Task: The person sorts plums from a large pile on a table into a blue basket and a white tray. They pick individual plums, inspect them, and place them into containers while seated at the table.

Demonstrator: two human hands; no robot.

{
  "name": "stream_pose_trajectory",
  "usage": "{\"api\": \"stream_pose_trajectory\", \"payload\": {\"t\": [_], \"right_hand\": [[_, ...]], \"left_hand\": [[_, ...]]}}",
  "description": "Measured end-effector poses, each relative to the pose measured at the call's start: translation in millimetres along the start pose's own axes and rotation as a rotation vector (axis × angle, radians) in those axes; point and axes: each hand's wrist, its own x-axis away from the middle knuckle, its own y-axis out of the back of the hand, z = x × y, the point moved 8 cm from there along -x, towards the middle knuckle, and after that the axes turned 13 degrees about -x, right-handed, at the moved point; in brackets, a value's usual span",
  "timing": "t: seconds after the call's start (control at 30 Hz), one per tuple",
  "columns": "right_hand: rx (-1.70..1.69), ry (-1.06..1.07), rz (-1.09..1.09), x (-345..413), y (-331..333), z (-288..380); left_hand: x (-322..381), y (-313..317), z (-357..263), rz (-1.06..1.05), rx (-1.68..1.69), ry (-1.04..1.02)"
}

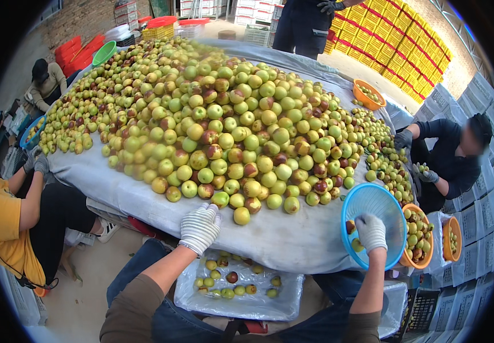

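Note:
My left hand [200, 229], in a white striped knit glove, is over the cloth at the front edge of a large heap of jujubes [230, 141]. Its fingertips point toward a green jujube [220, 199]; whether they grip anything is hidden. My right hand [370, 233], gloved alike and slightly blurred, reaches into a blue plastic colander [373, 197] tilted at the table's right front. Two jujubes [357, 245] show beside its fingers, and its grip cannot be made out. Below the table edge, a plastic-lined crate [238, 300] between my legs holds several loose jujubes.
Orange baskets [428, 253] of jujubes stand right of the colander. A gloved co-worker [448, 150] sits at the right, another [11, 214] at the left. Someone stands [300, 25] behind the table, near stacked yellow crates [393, 38]. Grey cloth [114, 171] covers the table.

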Motion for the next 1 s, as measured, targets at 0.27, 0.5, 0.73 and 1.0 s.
{"api": "stream_pose_trajectory", "payload": {"t": [0.27,0.5,0.73,1.0], "right_hand": [[-0.117,0.139,0.113,-149,-119,225],[-1.044,-0.113,0.387,-143,-126,190],[-0.235,-0.451,0.318,3,31,-23],[-0.342,0.182,0.104,-64,-19,130]], "left_hand": [[3,3,0,-0.109,-0.009,-0.029],[8,4,5,-0.076,0.017,-0.026],[-1,-1,-6,-0.006,-0.007,-0.036],[3,6,4,-0.017,0.002,-0.005]]}}
